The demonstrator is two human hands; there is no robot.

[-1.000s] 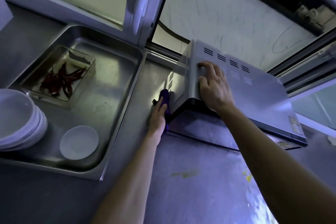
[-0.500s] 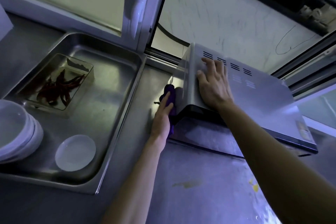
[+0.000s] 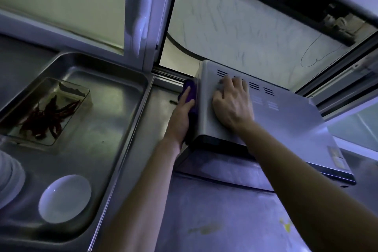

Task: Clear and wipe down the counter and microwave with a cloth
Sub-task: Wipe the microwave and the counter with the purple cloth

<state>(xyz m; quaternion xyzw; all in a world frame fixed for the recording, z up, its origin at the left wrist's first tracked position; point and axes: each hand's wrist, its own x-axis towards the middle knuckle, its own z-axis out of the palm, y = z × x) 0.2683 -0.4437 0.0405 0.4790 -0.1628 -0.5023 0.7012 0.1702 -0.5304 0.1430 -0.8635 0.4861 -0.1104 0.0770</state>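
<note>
Cloth (image 3: 192,97), purple and soft-looking, sits bunched against the microwave's (image 3: 286,125) left side wall, just above the counter (image 3: 225,221) at the back near the window sill; left hand (image 3: 181,116) presses it flat there, fingers straight and together along the fabric, so only a purple edge shows past the fingertips and beside the palm; right hand (image 3: 232,106) lies palm down on the microwave's top near its left edge, fingers extended and slightly apart, tips reaching the vents (image 3: 253,86); neither hand curls around anything; the microwave is a boxy casing of smooth grey sheet metal with rounded corners, rows of short dark slots cut across the top, a dark band along its lower front edge, and a pale label near its right corner; the counter beneath is brushed steel, dull and streaked, with a brownish smear and a yellow stain (image 3: 286,226) nearer the person; left of the cloth, a shallow steel tray (image 3: 114,129) with rounded corners and a rolled rim lies on the counter; inside it stand a clear rectangular dish (image 3: 86,96) holding dried red chillies (image 3: 45,118), wrinkled and thin, and a small round white bowl (image 3: 64,198), glossy; a stack of white bowls (image 3: 8,178) overlaps the tray's left edge; behind, a white window frame carries a smooth moulded handle (image 3: 140,14).
</note>
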